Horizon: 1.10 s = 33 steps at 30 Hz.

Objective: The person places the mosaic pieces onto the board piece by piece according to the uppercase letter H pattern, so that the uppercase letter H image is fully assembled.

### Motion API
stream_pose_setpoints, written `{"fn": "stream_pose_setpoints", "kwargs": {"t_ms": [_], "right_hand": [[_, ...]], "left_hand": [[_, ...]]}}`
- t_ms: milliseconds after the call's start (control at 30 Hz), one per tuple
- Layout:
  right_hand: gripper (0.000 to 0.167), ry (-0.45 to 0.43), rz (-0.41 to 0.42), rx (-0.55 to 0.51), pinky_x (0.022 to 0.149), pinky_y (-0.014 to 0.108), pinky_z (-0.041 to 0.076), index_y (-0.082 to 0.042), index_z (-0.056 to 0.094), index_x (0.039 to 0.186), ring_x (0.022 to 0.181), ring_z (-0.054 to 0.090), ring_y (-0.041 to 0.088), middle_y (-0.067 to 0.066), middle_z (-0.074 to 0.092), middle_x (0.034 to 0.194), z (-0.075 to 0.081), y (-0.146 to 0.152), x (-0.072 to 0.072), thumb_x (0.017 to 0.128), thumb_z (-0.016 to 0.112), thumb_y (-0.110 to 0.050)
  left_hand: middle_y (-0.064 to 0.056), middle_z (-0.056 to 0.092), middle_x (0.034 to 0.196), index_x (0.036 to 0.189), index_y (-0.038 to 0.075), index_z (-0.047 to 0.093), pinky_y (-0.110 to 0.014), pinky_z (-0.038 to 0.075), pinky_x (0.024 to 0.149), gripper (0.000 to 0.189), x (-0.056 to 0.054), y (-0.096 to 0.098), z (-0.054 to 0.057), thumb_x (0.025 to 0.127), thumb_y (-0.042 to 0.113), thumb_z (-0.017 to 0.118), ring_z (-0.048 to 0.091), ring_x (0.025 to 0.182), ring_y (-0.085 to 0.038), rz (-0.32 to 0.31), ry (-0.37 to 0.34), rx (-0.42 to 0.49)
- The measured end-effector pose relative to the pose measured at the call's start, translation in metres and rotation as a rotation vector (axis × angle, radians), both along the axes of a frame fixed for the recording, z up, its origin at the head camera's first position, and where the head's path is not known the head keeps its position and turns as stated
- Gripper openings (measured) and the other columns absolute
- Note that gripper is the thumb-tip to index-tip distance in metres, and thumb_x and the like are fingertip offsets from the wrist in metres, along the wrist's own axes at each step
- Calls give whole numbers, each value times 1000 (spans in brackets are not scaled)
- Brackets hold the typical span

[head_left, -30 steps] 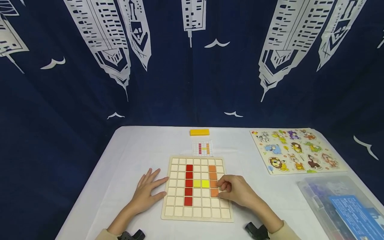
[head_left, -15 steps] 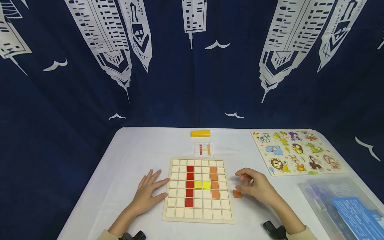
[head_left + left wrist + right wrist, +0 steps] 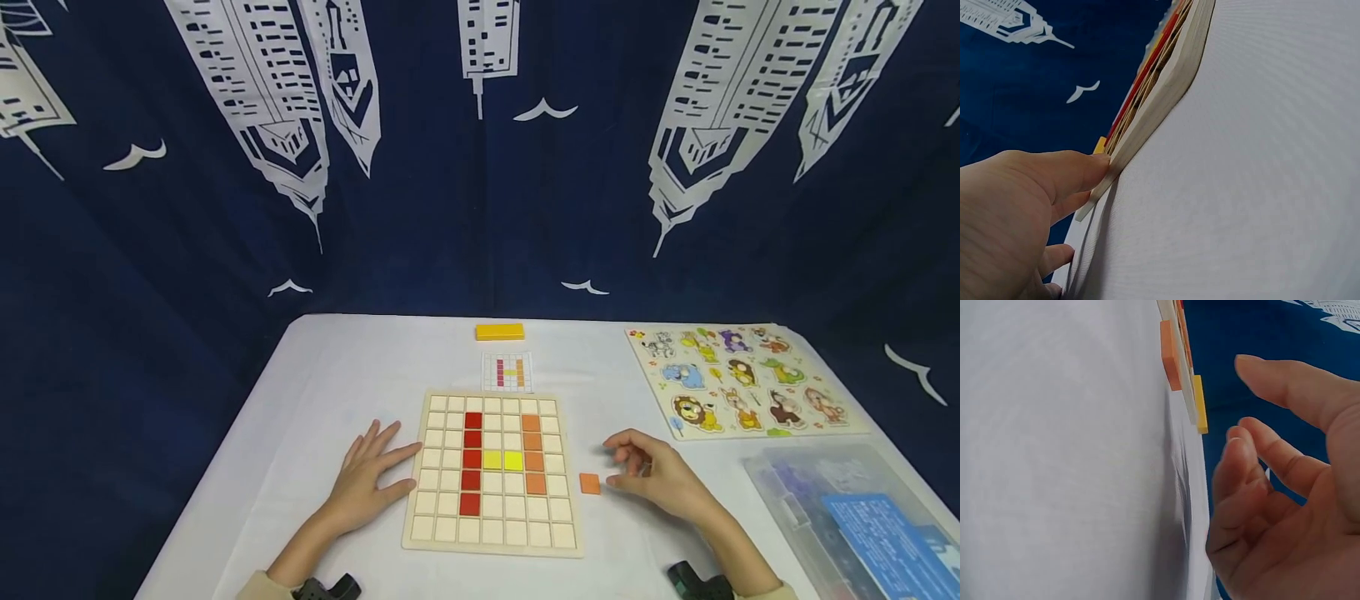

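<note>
In the head view, a pale wooden grid board (image 3: 495, 531) lies on the white table, bearing a column of red tiles (image 3: 471, 460), two yellow tiles (image 3: 502, 460) and a column of orange tiles (image 3: 533, 461). My left hand (image 3: 363, 483) is spread at the board's left side; its thumb touches the board edge (image 3: 1160, 94) in the left wrist view. One loose orange tile (image 3: 590, 484) lies on the cloth just right of the board. My right hand (image 3: 660, 473) hovers right of that tile, fingers loosely bent, thumb and fingertips apart with nothing between them.
Behind the board lie a small printed pattern card (image 3: 506, 372) and a yellow block (image 3: 499, 332). An animal puzzle board (image 3: 720, 454) is at the back right, but its surface (image 3: 723, 392) shows several animals. A clear plastic box (image 3: 795, 492) with a blue label stands at the right.
My right hand has moved right, off the board's orange column and then away from the loose orange tile, which now lies apart from the thumb. The left hand has stayed in place.
</note>
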State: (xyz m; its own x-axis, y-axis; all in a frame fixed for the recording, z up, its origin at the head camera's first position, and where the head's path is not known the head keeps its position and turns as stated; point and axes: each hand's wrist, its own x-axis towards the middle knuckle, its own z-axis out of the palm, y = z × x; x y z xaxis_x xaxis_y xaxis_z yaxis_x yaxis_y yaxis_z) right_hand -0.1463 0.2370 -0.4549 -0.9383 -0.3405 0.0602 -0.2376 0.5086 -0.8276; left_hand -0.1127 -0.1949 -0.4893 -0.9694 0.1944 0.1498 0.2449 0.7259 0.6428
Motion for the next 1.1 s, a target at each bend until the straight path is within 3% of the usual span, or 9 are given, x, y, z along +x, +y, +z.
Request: {"fn": "stream_pose_setpoints", "kwargs": {"t_ms": [167,433,800,1100], "right_hand": [[41,-47,30,25,56,22,43,-4,63,108,67,50,9,7,58,89,-5,-3,2,74,84,-13],[40,-20,70,42,57,21,44,-6,63,105,68,52,10,4,59,89,-8,-7,5,74,85,-15],[40,-33,56,56,59,19,44,-6,63,106,68,50,7,3,58,89,-9,-10,7,73,85,-14],[36,28,45,126,60,20,43,-10,64,102,67,49,5,-1,58,87,-11,-13,7,73,85,-13]], "left_hand": [[-19,34,156,130,17,65,-65,1,116,48,0,-1,-1,85,29,73,9,149,-46,0,-20,-10],[-18,34,156,130,17,65,-64,1,117,48,-1,0,0,85,29,73,9,149,-45,-3,-19,-11],[-20,35,155,129,17,65,-65,1,116,47,1,-1,-4,84,26,74,10,148,-47,-4,-2,-4],[-19,35,156,130,19,65,-65,1,116,47,0,0,-1,85,30,73,10,149,-46,-2,-5,-7]]}}
